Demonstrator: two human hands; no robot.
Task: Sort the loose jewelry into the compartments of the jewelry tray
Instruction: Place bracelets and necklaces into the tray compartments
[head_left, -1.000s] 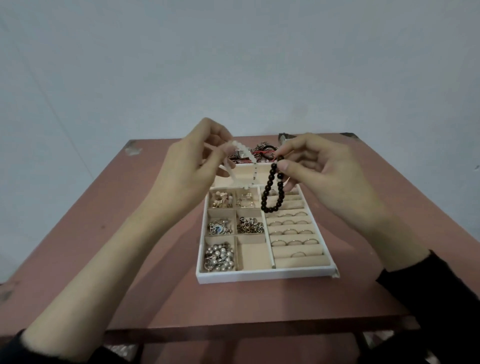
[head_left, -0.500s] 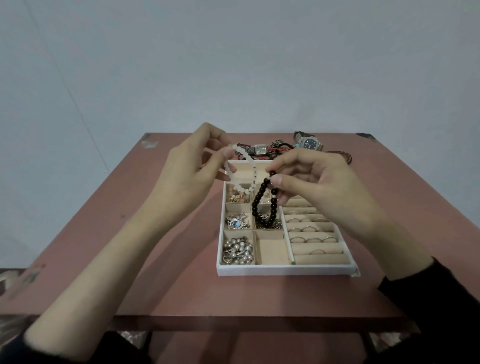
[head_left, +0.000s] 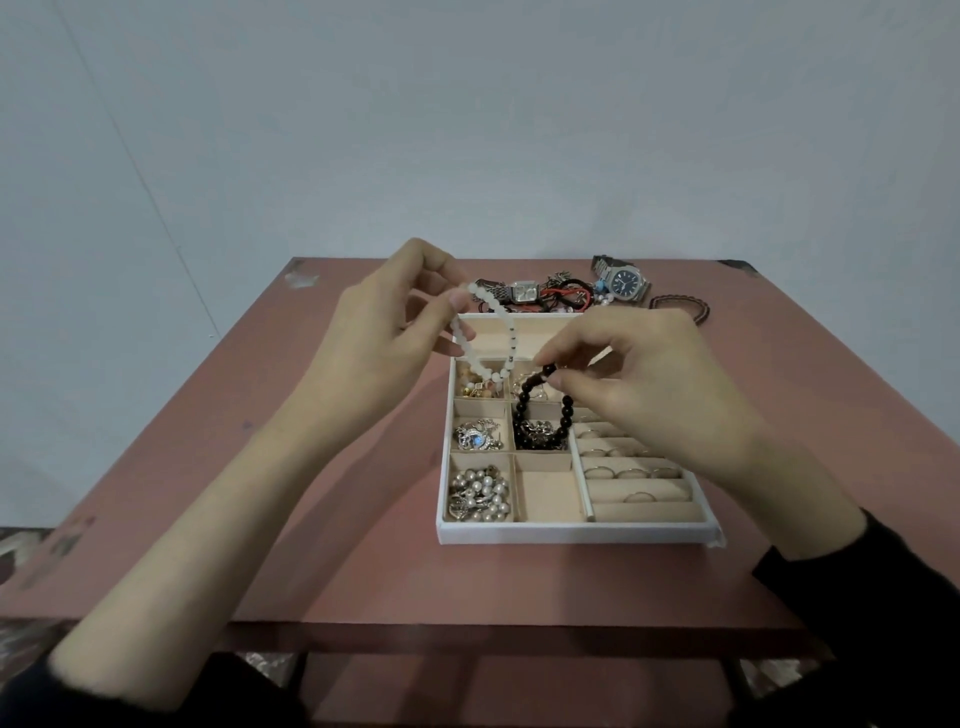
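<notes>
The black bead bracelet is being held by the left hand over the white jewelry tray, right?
Not quite. The head view shows the right hand pinching the black bead bracelet over the white jewelry tray. The left hand holds the white bead bracelet.

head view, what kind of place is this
Likely a plain indoor room, hard to say more: a worn reddish table before a bare pale wall, holding a jewelry tray and a loose watch.
</notes>
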